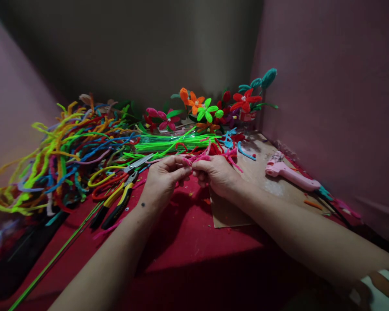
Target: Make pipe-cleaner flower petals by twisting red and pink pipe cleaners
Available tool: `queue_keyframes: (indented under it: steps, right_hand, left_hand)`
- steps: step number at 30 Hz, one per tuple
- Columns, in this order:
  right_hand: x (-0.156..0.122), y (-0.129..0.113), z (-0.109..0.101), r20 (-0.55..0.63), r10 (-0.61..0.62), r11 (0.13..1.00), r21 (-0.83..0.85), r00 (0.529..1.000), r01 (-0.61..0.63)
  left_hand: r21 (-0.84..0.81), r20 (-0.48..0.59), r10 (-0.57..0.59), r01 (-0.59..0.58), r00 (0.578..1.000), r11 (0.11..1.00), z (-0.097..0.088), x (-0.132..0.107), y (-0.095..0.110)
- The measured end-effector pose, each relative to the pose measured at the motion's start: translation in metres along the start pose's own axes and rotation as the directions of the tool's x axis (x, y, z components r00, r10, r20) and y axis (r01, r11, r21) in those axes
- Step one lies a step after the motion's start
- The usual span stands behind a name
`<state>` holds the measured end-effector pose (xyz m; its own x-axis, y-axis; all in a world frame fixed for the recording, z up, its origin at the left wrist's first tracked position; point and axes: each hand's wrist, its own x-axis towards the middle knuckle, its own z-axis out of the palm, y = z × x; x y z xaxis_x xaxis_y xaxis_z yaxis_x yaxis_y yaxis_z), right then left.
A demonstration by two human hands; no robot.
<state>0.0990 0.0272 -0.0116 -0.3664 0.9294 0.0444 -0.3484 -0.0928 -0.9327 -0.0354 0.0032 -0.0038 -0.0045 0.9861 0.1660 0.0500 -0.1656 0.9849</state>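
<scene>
A pink pipe cleaner (186,161) runs between my two hands over the red-covered table. My left hand (164,179) pinches it between thumb and forefinger. Close beside it, my right hand (218,173) grips the same pipe cleaner with curled fingers, which hide part of it. More pink and red pipe cleaner pieces (231,153) lie just behind my right hand. To the left of my left hand are scissors (138,163) with yellow and red handles, and pliers (125,199) with black and yellow grips.
A large tangle of coloured pipe cleaners (56,160) fills the left side. Green pipe cleaners (178,141) lie in a bundle behind my hands. Fuzzy flowers (207,110) stand at the back wall. A pink glue gun (291,175) rests on cardboard (230,214) at right.
</scene>
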Motion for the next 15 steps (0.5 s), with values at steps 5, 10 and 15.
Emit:
queue_keyframes:
  steps: [5, 10, 15]
  right_hand:
    - [0.001, 0.002, 0.001, 0.021, 0.006, 1.000, 0.029, 1.000, -0.006]
    - [0.005, 0.004, -0.003, -0.065, 0.008, 1.000, -0.001, 0.998, -0.008]
    - [0.008, 0.009, -0.007, -0.047, 0.027, 0.999, 0.019, 0.999, -0.026]
  left_hand:
    - [-0.064, 0.007, -0.039, 0.040, 0.999, 0.997, 0.001, 0.001, 0.000]
    - [0.081, -0.213, 0.073, -0.056, 0.974, 0.995, -0.028, 0.004, 0.016]
    - [0.798, -0.062, 0.056, 0.016, 0.996, 0.603, -0.078, -0.012, 0.025]
